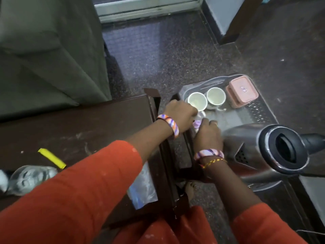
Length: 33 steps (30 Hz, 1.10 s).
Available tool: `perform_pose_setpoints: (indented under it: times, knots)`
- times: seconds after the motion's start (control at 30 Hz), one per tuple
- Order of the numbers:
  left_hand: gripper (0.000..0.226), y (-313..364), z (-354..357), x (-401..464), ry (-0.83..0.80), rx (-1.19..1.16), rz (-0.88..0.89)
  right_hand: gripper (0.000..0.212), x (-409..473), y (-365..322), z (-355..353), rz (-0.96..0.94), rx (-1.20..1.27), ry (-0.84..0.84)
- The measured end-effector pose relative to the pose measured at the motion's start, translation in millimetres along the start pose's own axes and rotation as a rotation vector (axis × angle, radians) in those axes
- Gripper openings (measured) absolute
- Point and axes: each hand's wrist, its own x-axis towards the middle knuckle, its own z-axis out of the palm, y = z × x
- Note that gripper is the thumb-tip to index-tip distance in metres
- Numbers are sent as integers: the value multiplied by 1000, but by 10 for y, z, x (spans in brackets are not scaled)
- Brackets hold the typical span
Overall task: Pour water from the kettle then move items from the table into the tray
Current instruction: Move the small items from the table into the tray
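Note:
A steel kettle (260, 152) with a black open top lies tilted at the right, on the dark right table. Behind it, a grey tray (218, 81) holds two empty white cups (197, 101) (216, 95) and a pink lidded box (241, 91). Over the tray's near end, my right hand (208, 136) pinches a small purple and white sachet (196, 124). My left hand (180, 116) is curled at the sachet's upper end, just beside the left cup's handle. On the left table lie a yellow sachet (51, 158) and a crumpled clear bottle (29, 178).
A clear plastic bag (143, 187) hangs over the left table's (88, 124) right edge. A narrow gap of speckled floor (167, 59) separates the two dark tables. A green cloth-covered seat (44, 50) stands at the back left.

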Motion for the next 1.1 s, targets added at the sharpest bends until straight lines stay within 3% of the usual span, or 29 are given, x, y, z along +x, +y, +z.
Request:
perform_pose_setpoints:
  times: [0.07,0.13,0.27,0.43,0.6,0.73,0.8,0.9,1.03,1.1]
  knots:
    - [31,-295,21,-383,124,-224,-132,28,-172,-117,16,-177,-100,162]
    - [30,-621,128,-851,219,-434,-340,30,-360,-247,158,-353,-121,186]
    - [26,-1198,543,-1891,230,-639,-857,40,-809,-558,606,-462,-46,-240]
    - [40,-1470,884,-2961,266,-720,-1171,52,-1312,-958,1204,-583,-51,-585]
    - [44,-1466,1061,-3497,259,-806,-1187,61,-1607,-1527,1583,-723,-109,-695]
    - [38,-1513,1144,-3720,308,-848,-1130,44,-1647,-1933,1919,-809,-433,-447]
    - [32,-1565,1125,-3737,243,-807,-1030,41,-1622,-2036,2054,-817,-598,-404]
    - [27,-1797,992,-3542,191,-707,-914,34,-1523,-1990,2266,-845,-656,-337]
    - [37,-2496,619,-3233,343,-525,-777,23,-1579,-2031,2065,-816,-571,-366]
    - [42,-3017,383,-3265,554,-510,-922,34,-1582,-2045,2056,-745,-429,-365]
